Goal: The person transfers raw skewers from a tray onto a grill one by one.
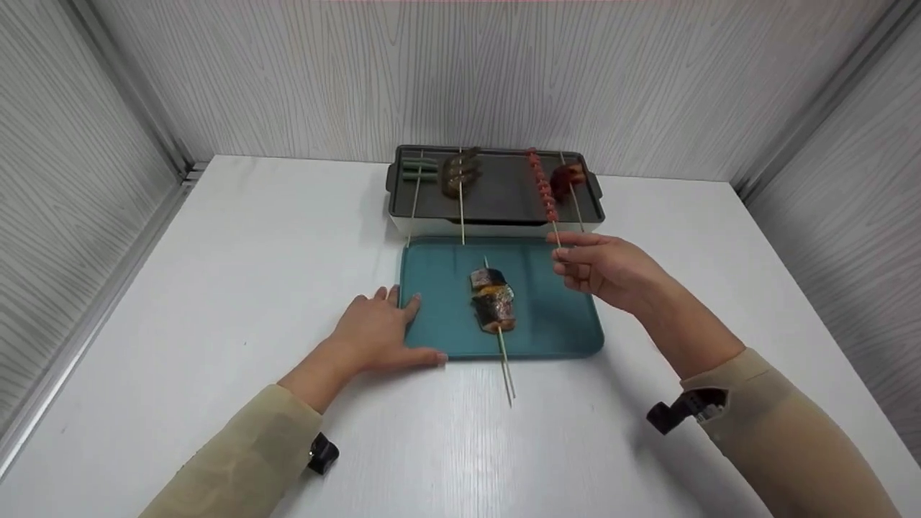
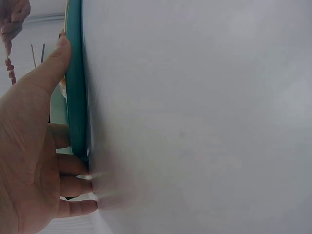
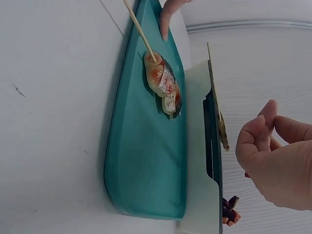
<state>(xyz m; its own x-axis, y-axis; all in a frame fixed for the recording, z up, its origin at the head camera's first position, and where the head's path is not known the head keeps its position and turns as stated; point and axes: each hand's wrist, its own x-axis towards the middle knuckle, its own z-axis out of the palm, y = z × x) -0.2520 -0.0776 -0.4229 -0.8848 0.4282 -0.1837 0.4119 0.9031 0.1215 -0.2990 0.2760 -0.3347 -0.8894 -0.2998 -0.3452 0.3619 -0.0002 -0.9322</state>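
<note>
My right hand (image 1: 611, 270) pinches the bare lower stick of a skewer of small red pieces (image 1: 543, 188), which slants over the right part of a dark grill pan (image 1: 500, 188). In the right wrist view that hand hides most of the skewer. My left hand (image 1: 378, 331) rests at the near left corner of a teal tray (image 1: 557, 316), thumb along its front edge and fingers extended by the left side. On the tray lies a skewer of fish-like chunks (image 1: 495, 308), its stick poking out over the front rim.
Across the pan lie a skewer of green pieces (image 1: 419, 170), a brown shrimp-like skewer (image 1: 460, 174) and a dark red skewer with orange tips (image 1: 567, 178). The pan sits on a white base just behind the tray. White grained panels enclose the white table (image 1: 288, 237).
</note>
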